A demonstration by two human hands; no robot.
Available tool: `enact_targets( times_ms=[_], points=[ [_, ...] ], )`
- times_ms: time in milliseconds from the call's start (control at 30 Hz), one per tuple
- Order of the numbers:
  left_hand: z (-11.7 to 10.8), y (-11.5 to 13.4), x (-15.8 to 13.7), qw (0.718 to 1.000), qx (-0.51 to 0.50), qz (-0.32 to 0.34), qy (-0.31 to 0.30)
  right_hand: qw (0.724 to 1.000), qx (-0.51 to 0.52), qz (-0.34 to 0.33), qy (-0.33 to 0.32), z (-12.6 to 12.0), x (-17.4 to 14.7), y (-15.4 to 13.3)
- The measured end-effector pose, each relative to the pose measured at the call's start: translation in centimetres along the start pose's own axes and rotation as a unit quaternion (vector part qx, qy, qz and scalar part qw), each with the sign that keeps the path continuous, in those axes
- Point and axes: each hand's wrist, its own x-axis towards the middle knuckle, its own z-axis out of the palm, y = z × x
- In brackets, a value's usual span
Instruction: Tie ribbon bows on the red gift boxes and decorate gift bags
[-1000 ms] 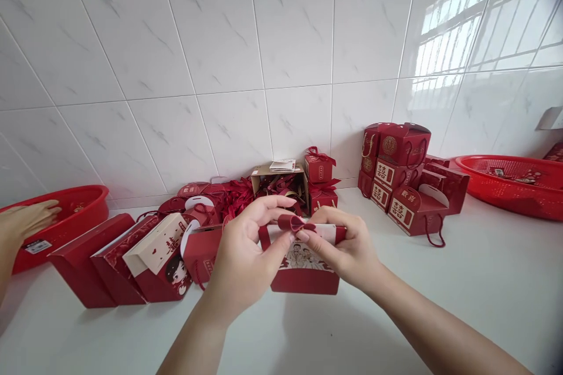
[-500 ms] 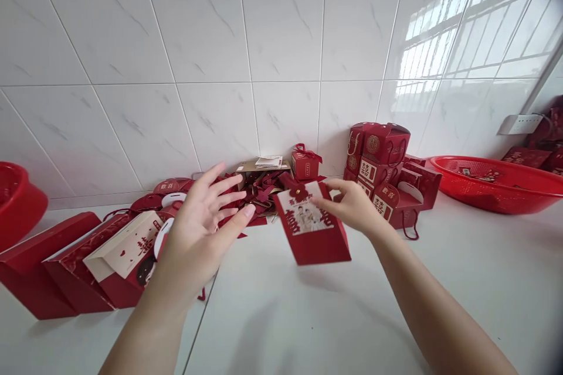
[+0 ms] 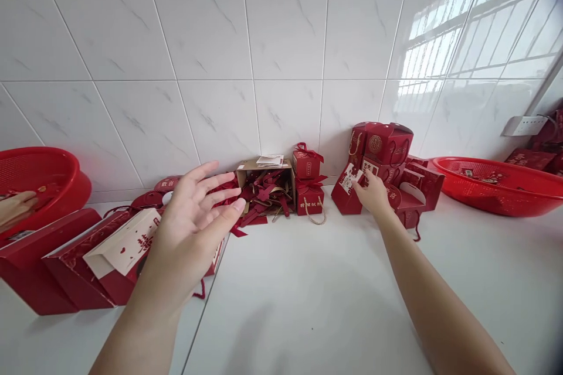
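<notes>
My right hand (image 3: pixel 372 192) grips the top of a red gift box (image 3: pixel 349 199) that has a picture panel on its sloping front. The box is at the left side of a stack of red gift boxes (image 3: pixel 387 143); whether it touches the table I cannot tell. Palm turned inward and fingers spread, my left hand (image 3: pixel 203 222) is in the air with nothing in it. Behind its fingertips lies a cardboard box (image 3: pixel 288 179) on its side, filled with dark red ribbons (image 3: pixel 266 190). Two small ribboned boxes (image 3: pixel 309 202) stand one on the other beside it.
Red and cream gift boxes (image 3: pixel 65 269) lean in a row at the left. Another person's hand (image 3: pixel 17 209) is in a red plastic basket (image 3: pixel 74 173) there. A second red basket (image 3: pixel 497 202) sits at the right, below a wall socket (image 3: pixel 524 125).
My right hand has carried the gift box back and to the right, to the stack. My left hand stays raised and spread. Another person's hand has appeared in the left basket.
</notes>
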Motion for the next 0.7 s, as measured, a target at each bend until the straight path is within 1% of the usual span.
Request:
enact_targets(
  times_ms=[167, 233, 300, 400, 500, 600, 700],
  points=[
    [-0.3, -0.2, 0.1, 1.000, -0.003, 0.007, 0.013, 0.999, -0.035, 0.002, -0.029, 1.0, 0.6, 0.8],
    [-0.3, -0.3, 0.1, 1.000, -0.003, 0.007, 0.012, 0.997, -0.056, 0.005, -0.051, 2.0, 0.4, 1.3],
    [-0.2, -0.3, 0.0, 1.000, -0.008, 0.008, 0.013, 0.993, -0.081, 0.008, -0.089, 3.6, -0.2, 2.2],
    [0.0, -0.2, -0.1, 0.998, -0.038, 0.033, 0.039, 0.981, -0.128, 0.011, -0.144, 6.6, -1.5, 3.8],
    [-0.1, -0.1, -0.1, 0.992, -0.074, 0.071, 0.074, 0.971, -0.173, 0.016, -0.161, 8.9, -2.4, 5.4],
    [-0.5, 0.1, -0.1, 0.987, -0.076, 0.099, 0.096, 0.965, -0.198, 0.020, -0.172, 9.7, -2.4, 6.6],
    [-1.2, 0.1, 0.1, 0.987, -0.063, 0.111, 0.094, 0.962, -0.205, 0.012, -0.178, 9.7, -2.1, 7.0]
  ],
)
